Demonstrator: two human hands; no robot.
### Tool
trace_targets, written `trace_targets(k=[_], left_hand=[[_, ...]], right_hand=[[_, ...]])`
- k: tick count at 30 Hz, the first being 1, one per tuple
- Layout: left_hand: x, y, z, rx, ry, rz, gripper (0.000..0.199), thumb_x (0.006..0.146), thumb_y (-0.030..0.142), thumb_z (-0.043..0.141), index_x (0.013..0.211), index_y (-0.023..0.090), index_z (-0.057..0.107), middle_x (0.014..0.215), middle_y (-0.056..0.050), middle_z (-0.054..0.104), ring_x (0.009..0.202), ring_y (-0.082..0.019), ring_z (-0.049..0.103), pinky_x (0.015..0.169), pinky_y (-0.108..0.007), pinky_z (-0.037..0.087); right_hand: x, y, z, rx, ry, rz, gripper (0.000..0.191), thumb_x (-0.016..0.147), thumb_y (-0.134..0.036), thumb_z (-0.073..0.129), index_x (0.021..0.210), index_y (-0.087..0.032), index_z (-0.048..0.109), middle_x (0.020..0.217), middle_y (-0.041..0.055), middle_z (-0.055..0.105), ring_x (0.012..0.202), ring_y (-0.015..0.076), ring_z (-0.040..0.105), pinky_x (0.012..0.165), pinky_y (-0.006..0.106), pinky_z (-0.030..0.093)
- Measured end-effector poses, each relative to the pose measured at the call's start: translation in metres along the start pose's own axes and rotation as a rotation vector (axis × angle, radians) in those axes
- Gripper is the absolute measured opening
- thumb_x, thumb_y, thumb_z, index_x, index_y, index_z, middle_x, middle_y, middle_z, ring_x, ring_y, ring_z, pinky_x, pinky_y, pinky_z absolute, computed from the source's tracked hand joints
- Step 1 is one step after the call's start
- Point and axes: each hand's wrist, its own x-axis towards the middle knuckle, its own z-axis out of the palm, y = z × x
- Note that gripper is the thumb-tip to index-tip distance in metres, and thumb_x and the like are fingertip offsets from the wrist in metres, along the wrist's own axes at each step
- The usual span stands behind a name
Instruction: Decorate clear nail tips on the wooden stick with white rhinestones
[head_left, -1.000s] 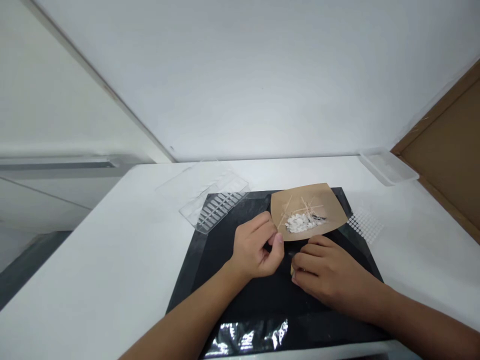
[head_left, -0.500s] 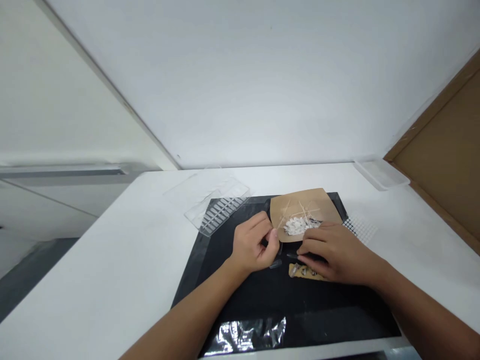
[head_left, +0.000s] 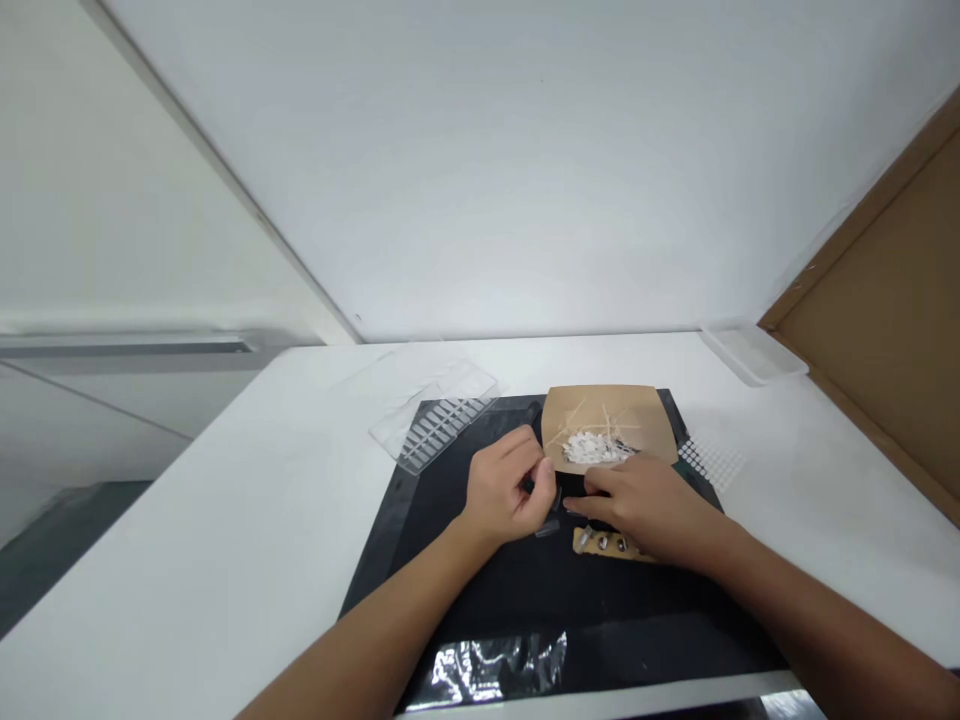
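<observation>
My left hand (head_left: 512, 484) rests on the black mat (head_left: 480, 590), its fingers curled in and thumb pressed against them. Whatever it pinches is too small or hidden to make out. Across from it, my right hand (head_left: 641, 505) lies low with a finger stretched toward a small dark, clear piece on the mat. Another of its fingers is bent near the brown paper tray (head_left: 607, 400), which holds a heap of white pieces (head_left: 592, 447) and thin sticks. Just below the right hand is a tan strip (head_left: 613, 544) with several shiny round studs. A small clear piece (head_left: 548, 527) lies below the left hand.
A clear plastic case (head_left: 442, 430) with rows of nail-shaped pieces overlaps the mat's far left corner. To the right lies a sheet of white dots (head_left: 716, 462). A translucent shallow tray (head_left: 754, 352) stands at the back right, by a brown board (head_left: 885, 310).
My right hand has moved slightly left, its finger stretching out over the small clear piece. The paper tray has turned a little and sits flatter. My left hand has stayed nearly still.
</observation>
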Motion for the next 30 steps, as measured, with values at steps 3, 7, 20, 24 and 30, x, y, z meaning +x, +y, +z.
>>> trace_targets(k=[3, 7, 20, 24, 30], left_hand=[[-0.0004, -0.0004, 0.0001, -0.004, 0.001, -0.008, 0.029, 0.094, 0.008, 0.053, 0.071, 0.022, 0.04, 0.068, 0.002, 0.038, 0.062, -0.014, 0.037, 0.057, -0.032, 0.027], [-0.0003, -0.0001, 0.0003, -0.013, -0.002, -0.017, 0.03, 0.094, 0.009, 0.052, 0.071, 0.022, 0.04, 0.067, 0.002, 0.037, 0.061, -0.014, 0.037, 0.057, -0.032, 0.027], [0.001, 0.0004, -0.0005, -0.023, 0.001, -0.015, 0.03, 0.095, 0.01, 0.052, 0.07, 0.022, 0.04, 0.066, 0.003, 0.036, 0.06, -0.014, 0.037, 0.056, -0.032, 0.026], [0.0013, 0.0009, -0.0007, -0.021, -0.005, -0.02, 0.031, 0.095, 0.009, 0.051, 0.07, 0.022, 0.039, 0.066, 0.003, 0.037, 0.06, -0.014, 0.037, 0.056, -0.032, 0.027], [0.0012, 0.0, -0.0004, -0.019, 0.0, -0.008, 0.03, 0.094, 0.007, 0.053, 0.071, 0.022, 0.04, 0.067, 0.003, 0.036, 0.062, -0.014, 0.036, 0.057, -0.032, 0.026]], right_hand=[[0.0018, 0.001, 0.001, 0.014, -0.01, 0.013, 0.037, 0.099, -0.015, 0.066, 0.132, -0.032, 0.072, 0.1, 0.003, 0.071, 0.077, 0.0171, 0.061, 0.065, 0.03, 0.034], [0.0023, 0.0031, 0.0027, 0.035, -0.016, -0.002, 0.044, 0.1, -0.016, 0.065, 0.139, -0.036, 0.067, 0.102, 0.0024, 0.07, 0.079, 0.0168, 0.06, 0.066, 0.03, 0.035], [0.0046, 0.0006, 0.0014, 0.119, -0.015, 0.049, 0.015, 0.106, -0.022, 0.062, 0.111, -0.023, 0.076, 0.098, 0.0032, 0.07, 0.081, 0.0176, 0.063, 0.068, 0.031, 0.039], [0.0032, 0.0002, 0.0037, 0.118, -0.015, 0.075, 0.014, 0.105, -0.02, 0.062, 0.096, -0.018, 0.072, 0.095, 0.0037, 0.068, 0.081, 0.0183, 0.062, 0.067, 0.03, 0.04], [-0.0019, -0.0003, 0.0013, 0.13, -0.008, 0.126, 0.011, 0.104, -0.022, 0.064, 0.102, -0.016, 0.073, 0.115, 0.0063, 0.07, 0.088, 0.019, 0.067, 0.073, 0.032, 0.049]])
